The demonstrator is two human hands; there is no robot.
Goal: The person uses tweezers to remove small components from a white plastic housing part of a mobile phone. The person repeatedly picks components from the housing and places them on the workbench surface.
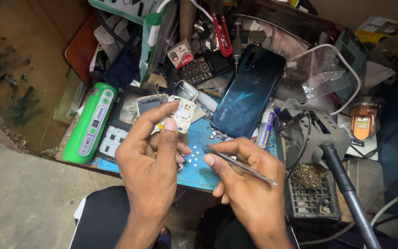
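Phone board: the small pale circuit board (180,113) with its dark screen part is what you hold up in the head view, above the blue mat (199,157) on the desk, just in front of your chest.
Left hand: your left hand (150,159) has its grip clamped on the circuit board, thumb and forefinger pinching the lower edge, the other fingers curled under it.
Right hand: your right hand (245,184) has its grip closed on metal tweezers (238,163), held like a pen; the tips point left toward the board and stop just short of your left thumb.
Between the hands: a scatter of tiny pale dots, perhaps screws or key pads, lies on the blue mat; you cannot tell which from here.
Left of the board: a green and white power bank (90,122) lies lengthwise at the desk's left edge, with a dark keypad phone frame (118,124) just beside it.
Behind the board: a dark teal smartphone (247,94) lies back up, tilted, its lower end near the mat; a black keypad phone (203,69) sits farther back among clutter, near red-handled cutters (222,32).
Right side: a soldering iron with a black handle (346,189) rests in a grey metal stand (318,133), above a tray of brass cleaning wool (309,177). A white cable (346,60) loops over clear plastic wrap behind it.
Desk edge: bare grey floor (24,198) shows at lower left.
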